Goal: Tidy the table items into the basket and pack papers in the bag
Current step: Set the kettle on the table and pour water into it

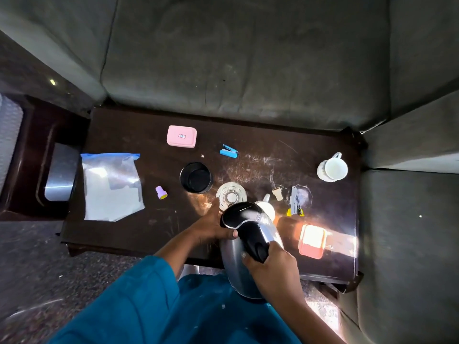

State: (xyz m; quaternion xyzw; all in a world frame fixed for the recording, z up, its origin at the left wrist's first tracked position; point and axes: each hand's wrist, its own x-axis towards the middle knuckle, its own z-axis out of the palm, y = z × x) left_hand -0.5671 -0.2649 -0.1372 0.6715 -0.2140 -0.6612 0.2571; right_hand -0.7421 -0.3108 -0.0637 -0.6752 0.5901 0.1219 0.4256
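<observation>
A steel kettle (236,269) with a black lid and handle hangs tilted over the near edge of the dark table (248,127). My right hand (273,271) grips its black handle. My left hand (213,227) presses against the lid and upper side. On the table lie a clear zip bag (111,184) with white papers inside, a pink case (181,136), a blue stapler (229,151), a black round container (196,177), a small purple cap (161,192) and a glass lid (231,194). No basket is in view.
A white cup on a saucer (332,167) stands at the right. A cork (277,194), a grey-and-yellow tool (295,202), an orange box (311,240) and a white object (267,207) half hidden by the kettle lie nearby. Grey sofa cushions (248,58) surround the table.
</observation>
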